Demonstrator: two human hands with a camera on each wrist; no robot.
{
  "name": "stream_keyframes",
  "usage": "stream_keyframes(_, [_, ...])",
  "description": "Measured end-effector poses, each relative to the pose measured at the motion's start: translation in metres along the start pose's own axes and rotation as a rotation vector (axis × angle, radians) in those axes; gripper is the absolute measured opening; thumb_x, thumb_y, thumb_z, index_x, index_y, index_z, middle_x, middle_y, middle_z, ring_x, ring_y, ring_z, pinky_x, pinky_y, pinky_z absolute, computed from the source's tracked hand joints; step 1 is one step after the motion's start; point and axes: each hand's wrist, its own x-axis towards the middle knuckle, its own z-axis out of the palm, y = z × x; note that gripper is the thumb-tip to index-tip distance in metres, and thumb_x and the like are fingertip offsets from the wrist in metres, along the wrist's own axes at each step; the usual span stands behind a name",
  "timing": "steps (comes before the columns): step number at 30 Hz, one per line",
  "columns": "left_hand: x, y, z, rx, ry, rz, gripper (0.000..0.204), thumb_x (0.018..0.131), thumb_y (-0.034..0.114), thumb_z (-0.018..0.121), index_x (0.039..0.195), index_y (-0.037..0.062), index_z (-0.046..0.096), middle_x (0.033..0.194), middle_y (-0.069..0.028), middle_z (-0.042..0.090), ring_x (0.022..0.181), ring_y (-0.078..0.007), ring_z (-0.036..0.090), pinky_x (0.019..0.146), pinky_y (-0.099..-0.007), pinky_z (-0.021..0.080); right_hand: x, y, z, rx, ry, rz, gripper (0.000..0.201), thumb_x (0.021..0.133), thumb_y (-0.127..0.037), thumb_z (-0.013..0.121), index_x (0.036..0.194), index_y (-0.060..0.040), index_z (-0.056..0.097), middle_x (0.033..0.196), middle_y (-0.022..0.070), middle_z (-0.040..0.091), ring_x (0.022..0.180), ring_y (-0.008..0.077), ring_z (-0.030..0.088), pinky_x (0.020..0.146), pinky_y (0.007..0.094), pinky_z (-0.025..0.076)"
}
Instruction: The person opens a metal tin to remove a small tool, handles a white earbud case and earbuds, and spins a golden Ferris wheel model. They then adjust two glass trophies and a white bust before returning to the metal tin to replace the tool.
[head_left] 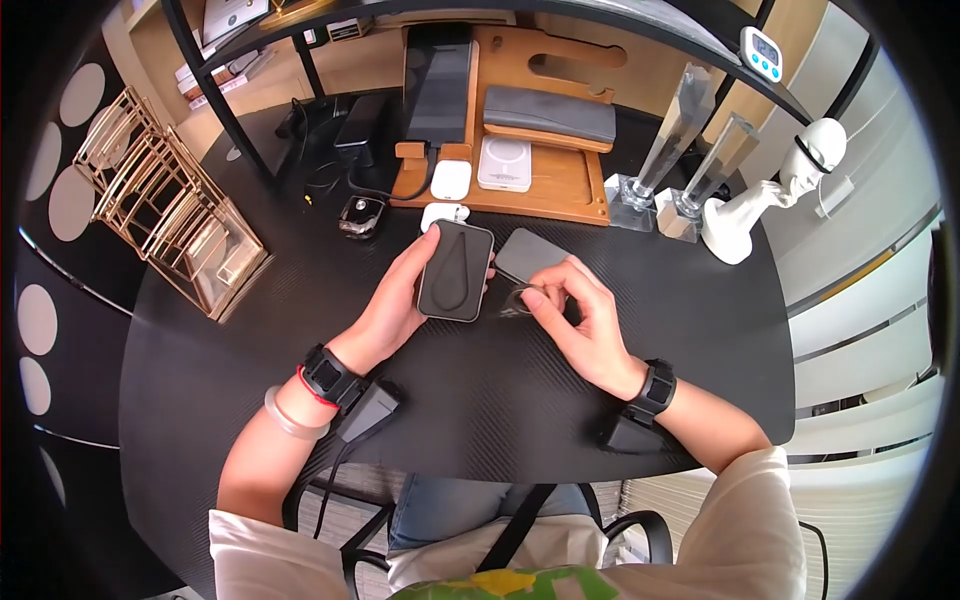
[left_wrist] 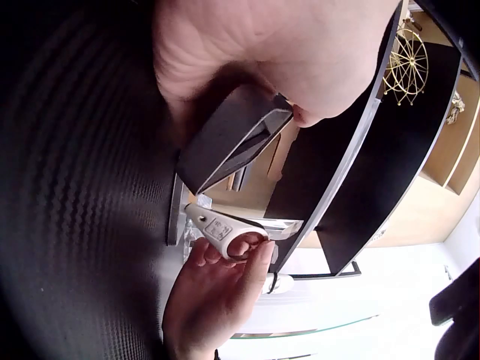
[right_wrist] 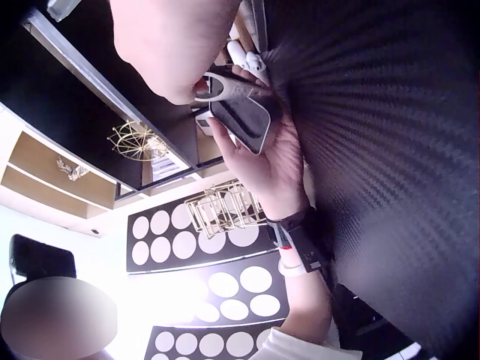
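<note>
My left hand holds a small black box with a teardrop-shaped recess in its dark lining, tilted up over the table. Between thumb and fingers of my right hand is a teardrop-shaped silver metal piece. It has a round opening at its wide end, a small hole at the narrow end and a marked panel on its face. In the right wrist view the metal piece overlaps the box. Just beyond the right fingers a flat dark-grey rectangular lid lies on the table.
White earphone cases stand behind the left hand, near a wooden organizer bearing a tablet. A gold wire rack is at left. Crystal trophies and a white bust stand at right, under a black shelf.
</note>
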Motion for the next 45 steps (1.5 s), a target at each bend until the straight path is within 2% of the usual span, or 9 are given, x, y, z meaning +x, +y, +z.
stream_keyframes(9, [0.001,-0.003,0.001,0.034,0.035,0.018,0.058,0.107,0.044,0.027,0.136,-0.0024,0.045,0.128,-0.0169,0.059,0.113,-0.026,0.063,0.098,-0.0361,0.052,0.004,0.004,-0.006,-0.043,0.012,0.001,0.006,0.091,-0.006,0.067,0.092,-0.0023,0.062,0.076,0.0007,0.042,0.065,0.0104,0.038,0.058,0.026,0.034])
stream_keyframes(17, [0.0,-0.005,0.0,0.127,0.025,0.049,0.036,0.105,0.026,0.044,0.131,0.0018,0.042,0.127,-0.0163,0.058,0.114,-0.0264,0.063,0.097,-0.0378,0.053,0.004,0.008,-0.005,-0.05,-0.063,0.032,0.007,0.09,-0.009,0.068,0.088,-0.0031,0.064,0.074,0.0025,0.044,0.065,0.0146,0.04,0.064,0.0293,0.036])
stream_keyframes(21, [0.0,-0.007,-0.001,0.16,0.026,0.065,0.035,0.105,0.023,0.045,0.132,0.0015,0.042,0.127,-0.0158,0.058,0.114,-0.026,0.063,0.097,-0.0382,0.053,0.005,0.002,-0.008,-0.255,-0.128,-0.02,0.011,0.088,-0.015,0.071,0.088,-0.0049,0.067,0.075,0.0034,0.046,0.072,0.0186,0.043,0.068,0.0332,0.038])
stream_keyframes(30, [-0.001,0.0,0.005,-0.159,-0.026,-0.029,0.052,0.107,0.042,0.029,0.143,0.0052,0.038,0.134,-0.0201,0.053,0.116,-0.0291,0.06,0.101,-0.0434,0.05,0.002,0.0,-0.006,-0.581,-0.238,-0.104,0.016,0.086,-0.024,0.072,0.089,-0.0099,0.066,0.086,0.0045,0.047,0.088,0.0235,0.045,0.075,0.0364,0.035])
stream_keyframes(32, [-0.004,0.003,0.008,-0.45,-0.079,-0.184,0.054,0.106,0.047,0.028,0.146,0.0116,0.036,0.136,-0.0212,0.052,0.116,-0.0309,0.059,0.102,-0.0484,0.048,0.001,0.0,-0.006,-0.605,-0.261,-0.107,0.016,0.087,-0.025,0.071,0.09,-0.0107,0.065,0.086,0.0046,0.047,0.089,0.0235,0.046,0.074,0.0361,0.034])
stream_keyframes(36, [-0.006,0.005,0.006,-0.403,-0.136,-0.16,0.054,0.105,0.049,0.028,0.15,0.0186,0.031,0.138,-0.0212,0.05,0.119,-0.0319,0.057,0.102,-0.0504,0.047,0.002,-0.002,-0.004,-0.547,-0.21,-0.084,0.015,0.084,-0.02,0.073,0.092,-0.0119,0.063,0.089,0.0046,0.049,0.089,0.0234,0.046,0.075,0.0364,0.034])
stream_keyframes(38, [-0.004,0.003,0.002,-0.43,-0.251,-0.102,0.051,0.106,0.045,0.029,0.15,0.0206,0.028,0.133,-0.0177,0.054,0.12,-0.0292,0.057,0.102,-0.0487,0.045,0.003,-0.006,-0.004,-0.473,-0.161,-0.034,0.015,0.083,-0.018,0.074,0.093,-0.0123,0.064,0.091,0.0043,0.05,0.089,0.0232,0.047,0.076,0.0365,0.034])
stream_keyframes(41, [-0.005,-0.001,0.003,-0.379,-0.281,-0.048,0.051,0.107,0.042,0.031,0.153,0.0213,0.024,0.139,-0.0132,0.049,0.125,-0.0241,0.052,0.104,-0.0463,0.041,0.001,-0.011,-0.004,-0.4,-0.102,-0.218,0.02,0.081,-0.016,0.076,0.097,-0.0131,0.066,0.095,0.0035,0.052,0.091,0.0224,0.047,0.077,0.036,0.033])
stream_keyframes(45, [-0.006,-0.004,0.017,-0.208,-0.161,0.023,0.051,0.107,0.038,0.032,0.154,0.0212,0.022,0.146,-0.0078,0.041,0.13,-0.0192,0.046,0.107,-0.0436,0.039,-0.001,-0.015,0.0,-0.405,-0.153,-0.26,0.024,0.08,-0.017,0.078,0.101,-0.0145,0.068,0.094,0.0027,0.052,0.092,0.0219,0.047,0.078,0.0348,0.033])
